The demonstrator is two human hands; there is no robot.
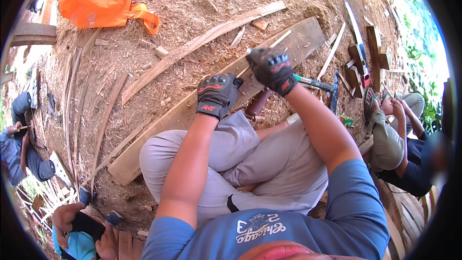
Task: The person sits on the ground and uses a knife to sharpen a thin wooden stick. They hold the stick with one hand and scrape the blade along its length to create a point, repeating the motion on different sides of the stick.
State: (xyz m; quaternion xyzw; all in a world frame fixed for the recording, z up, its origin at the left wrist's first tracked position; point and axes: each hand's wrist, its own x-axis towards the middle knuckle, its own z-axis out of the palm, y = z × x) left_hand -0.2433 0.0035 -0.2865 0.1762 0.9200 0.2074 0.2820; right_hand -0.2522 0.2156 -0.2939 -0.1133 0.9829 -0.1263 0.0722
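Note:
My left hand, in a black glove with red trim, is closed around the lower end of a thin wooden stick. The stick slants up and right, passing by my right hand. That hand, gloved alike, is clenched in a fist close to the stick; a small pale tip shows at its knuckles, but what it grips is mostly hidden. Beneath both hands a long wooden plank lies slanting before my crossed legs. Beside my right wrist rests a hammer-like tool with a green and black handle. A dark reddish-brown object lies below my hands, partly covered.
An orange bag lies at the far left on ground strewn with shavings. A curved wooden strip lies beyond the plank. More strips are at left, wood blocks at right. Other people sit at right, left and lower left.

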